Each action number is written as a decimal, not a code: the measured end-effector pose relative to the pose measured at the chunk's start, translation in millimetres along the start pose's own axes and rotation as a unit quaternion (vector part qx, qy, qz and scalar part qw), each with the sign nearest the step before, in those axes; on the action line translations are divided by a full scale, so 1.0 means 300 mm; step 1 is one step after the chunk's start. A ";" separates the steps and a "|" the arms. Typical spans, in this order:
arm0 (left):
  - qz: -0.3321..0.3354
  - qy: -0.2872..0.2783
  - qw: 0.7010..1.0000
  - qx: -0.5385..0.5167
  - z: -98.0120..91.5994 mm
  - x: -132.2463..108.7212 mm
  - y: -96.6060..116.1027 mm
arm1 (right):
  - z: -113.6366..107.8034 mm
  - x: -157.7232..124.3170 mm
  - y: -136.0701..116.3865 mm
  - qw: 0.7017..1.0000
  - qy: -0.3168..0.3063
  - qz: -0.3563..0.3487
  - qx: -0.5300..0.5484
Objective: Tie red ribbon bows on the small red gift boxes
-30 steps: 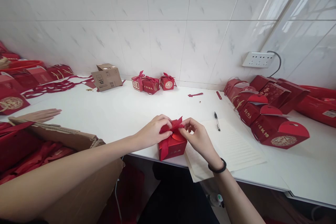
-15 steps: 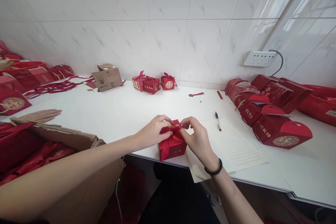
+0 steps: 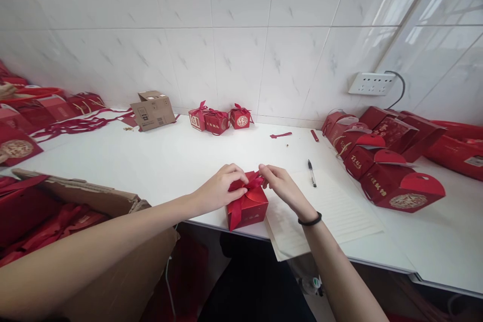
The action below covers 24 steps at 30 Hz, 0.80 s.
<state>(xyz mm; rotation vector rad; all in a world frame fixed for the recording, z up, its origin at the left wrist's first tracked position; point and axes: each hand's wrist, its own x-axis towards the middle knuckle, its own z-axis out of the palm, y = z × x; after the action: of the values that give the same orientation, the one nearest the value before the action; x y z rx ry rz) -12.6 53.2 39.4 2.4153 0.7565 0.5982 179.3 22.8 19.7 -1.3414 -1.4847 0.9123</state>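
Note:
A small red gift box stands at the front edge of the white table, with a shiny red ribbon looped in a bow on its lid. One ribbon tail hangs over the box's left front. My left hand is closed, thumb and fingers pinching the ribbon at the left of the bow. On the other side my right hand, a black band on its wrist, pinches the ribbon's right loop at the fingertips. The fingers partly cover the knot.
Lined paper and a pen lie right of the box. Larger red boxes line the right side. Several small ribboned boxes and a cardboard box stand by the wall. An open carton is at left.
My right hand has shifted slightly right and up from the knot, drawing out the bow's right loop. My left hand stays nearly still. Another person's hand at left has gone from view.

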 end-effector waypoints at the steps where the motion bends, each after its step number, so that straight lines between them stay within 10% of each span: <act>1: 0.002 -0.001 1.000 0.000 0.000 -0.001 0.001 | 0.007 0.013 0.000 1.000 -0.012 0.003 0.002; 24: -0.038 0.043 0.994 0.090 -0.011 0.012 0.002 | 0.061 -0.079 0.044 0.937 -0.033 0.108 0.329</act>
<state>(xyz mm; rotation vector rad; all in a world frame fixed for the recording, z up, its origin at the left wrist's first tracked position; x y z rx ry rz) -11.3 56.2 43.1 2.5222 0.9723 0.6322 165.9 2.1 -1.9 -0.9795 -0.9451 1.4505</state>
